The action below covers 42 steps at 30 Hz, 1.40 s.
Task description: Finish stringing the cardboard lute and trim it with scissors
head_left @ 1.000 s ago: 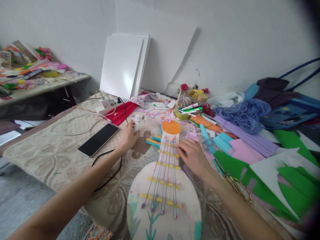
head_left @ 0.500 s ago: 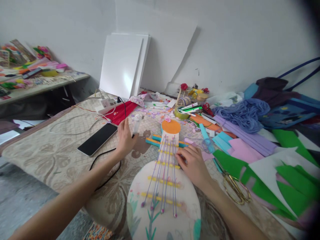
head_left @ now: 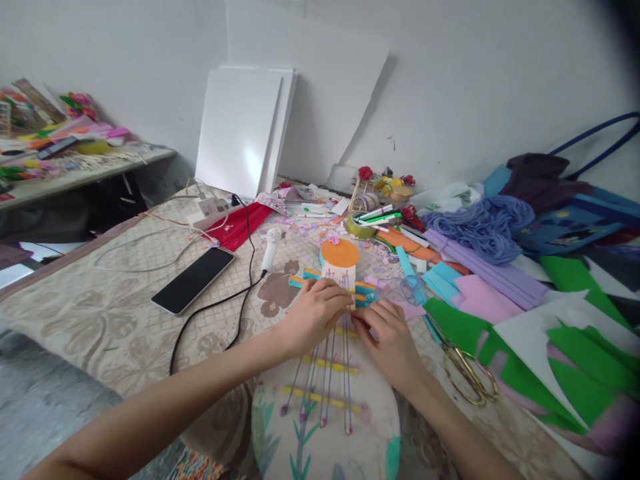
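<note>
Head-cam view: a person's 2 bare hands meet over a white toy guitar (head_left: 363, 390) lying flat, low center, on a cloth-covered tabletop (head_left: 125, 313). L hand (head_left: 320, 313) arches across the neck (head_left: 340, 272); R hand (head_left: 390, 333) is at its R edge. Fingers on both are curled, tips close together; can't tell if they pinch anything, as the fingertips cover the spot.

The guitar has purple strings (head_left: 346, 387) w/ 4 pink ends, yellow crossbars (head_left: 323, 399) and an orange disc (head_left: 340, 253) at the head. For this fine work, probably best to steady the neck w/ 1 hand, use only fingertips w/ the other, and keep the L wrist from dragging on the strings.

Containers: a blue bag (head_left: 570, 230) w/ handles is far R; dark cloth (head_left: 540, 177) lies at its top, other contents hidden. Blue yarn (head_left: 480, 223) is piled just beside it. Markers (head_left: 377, 213) sit at a green tape roll (head_left: 360, 231) beyond the guitar; can't tell if any are inside the ring. A white corded tool (head_left: 271, 248) & a phone (head_left: 193, 280) lie L; gold-handled scissors (head_left: 470, 377), R.
</note>
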{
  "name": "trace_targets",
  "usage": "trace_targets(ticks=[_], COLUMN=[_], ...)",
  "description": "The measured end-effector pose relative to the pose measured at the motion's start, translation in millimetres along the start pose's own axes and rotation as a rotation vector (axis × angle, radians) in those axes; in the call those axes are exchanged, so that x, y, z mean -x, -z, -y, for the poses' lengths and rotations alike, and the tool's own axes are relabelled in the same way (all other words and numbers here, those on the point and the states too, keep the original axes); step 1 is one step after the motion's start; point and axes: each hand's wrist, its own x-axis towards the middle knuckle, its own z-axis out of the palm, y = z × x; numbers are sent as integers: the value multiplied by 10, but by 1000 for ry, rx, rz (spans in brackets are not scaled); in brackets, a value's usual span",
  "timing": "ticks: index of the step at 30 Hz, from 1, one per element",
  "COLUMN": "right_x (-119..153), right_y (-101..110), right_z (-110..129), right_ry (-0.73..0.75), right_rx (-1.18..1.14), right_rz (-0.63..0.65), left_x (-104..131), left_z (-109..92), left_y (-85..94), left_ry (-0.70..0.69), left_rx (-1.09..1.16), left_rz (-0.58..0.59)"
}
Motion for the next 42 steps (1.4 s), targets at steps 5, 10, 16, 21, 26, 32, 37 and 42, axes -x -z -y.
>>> trace_targets(ticks=[5,10,16,21,26,32,37,42], right_x=[29,52,-41,-310,-457,-450,-440,-428], right_y=[11,-18,53,76,-67,-149,-175,-192], right_z=[24,46,-71,-362,-530,-512,-519,-505], right_ry=[0,11,-19,-30,-3,12,12,10], right_rx=[-13,-29,-55,-28,22,19,13,9], right_rz=[-8,5,-50,-57,-4,9,18,25], left_x=[-92,-93,-71,-53,-45,-36,-34,-29], left_z=[38,54,91,85,91,101,103,102], left_y=[-53,-70,-99,-99,-107,-117,-126,-118], left_ry=[-48,-75,-38,-5,8,8,8,10], left_rx=[-52,-66,-71,-54,-44,-32,-46,-36], left_rz=[73,88,73,70,78,73,74,67])
